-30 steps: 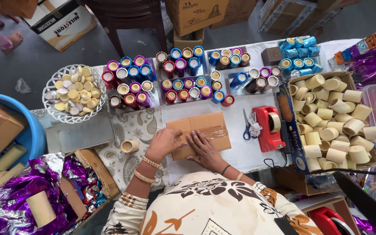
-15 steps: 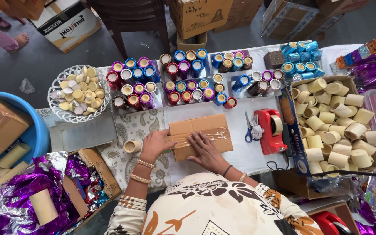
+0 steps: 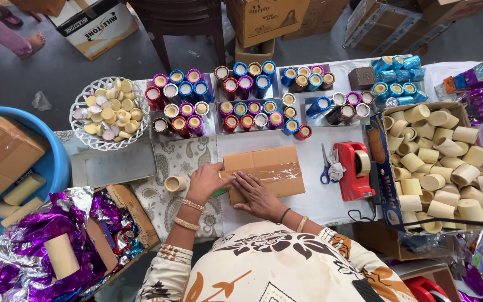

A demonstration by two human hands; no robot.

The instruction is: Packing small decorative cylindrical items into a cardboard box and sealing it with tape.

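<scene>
A flat brown cardboard box lies on the table in front of me, with clear tape across its top. My left hand presses against the box's left end. My right hand lies flat on the near left part of the box, fingers spread over the tape. A small cream tube stands just left of my left hand. Something green shows under my hands at the box's near corner; I cannot tell what it is.
A red tape dispenser and blue-handled scissors lie right of the box. Rows of foil-wrapped tubes stand behind it. A carton of cream tubes is at right, a white basket and blue tub at left.
Both hands stay pressed on the box's left end, the right hand shifting slightly over the tape. The view has drifted a little.
</scene>
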